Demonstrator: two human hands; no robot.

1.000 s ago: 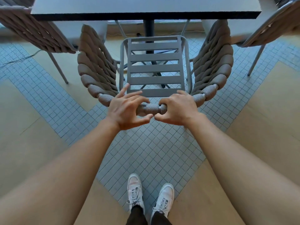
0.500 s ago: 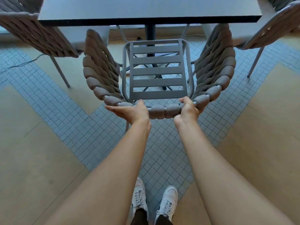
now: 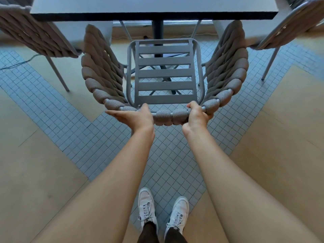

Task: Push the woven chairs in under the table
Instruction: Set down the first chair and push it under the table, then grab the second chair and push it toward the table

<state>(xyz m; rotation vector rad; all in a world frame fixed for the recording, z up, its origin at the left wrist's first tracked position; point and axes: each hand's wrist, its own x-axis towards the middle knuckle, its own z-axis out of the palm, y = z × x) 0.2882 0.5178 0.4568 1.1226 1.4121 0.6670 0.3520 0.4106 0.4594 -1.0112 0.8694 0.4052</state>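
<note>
A woven chair (image 3: 164, 86) with a grey slatted seat and thick rope-wrapped back faces the dark table (image 3: 152, 7) straight ahead. Its front edge sits just short of the tabletop's near edge. My left hand (image 3: 135, 117) rests on the back's top rail, thumb over the rail and fingers stretched out flat to the left beneath it. My right hand (image 3: 197, 114) is wrapped around the same rail a little to the right. Both arms are stretched forward.
Two more woven chairs stand at the table's sides, one on the left (image 3: 35, 34), one on the right (image 3: 287, 30). The table's central post (image 3: 157, 30) stands beyond the seat. A cable (image 3: 17, 64) lies on the tiled floor far left. My white shoes (image 3: 163, 209) are below.
My hands have gone from hovering above the rail to holding it. The chair has slid forward toward the table, and my arms have straightened.
</note>
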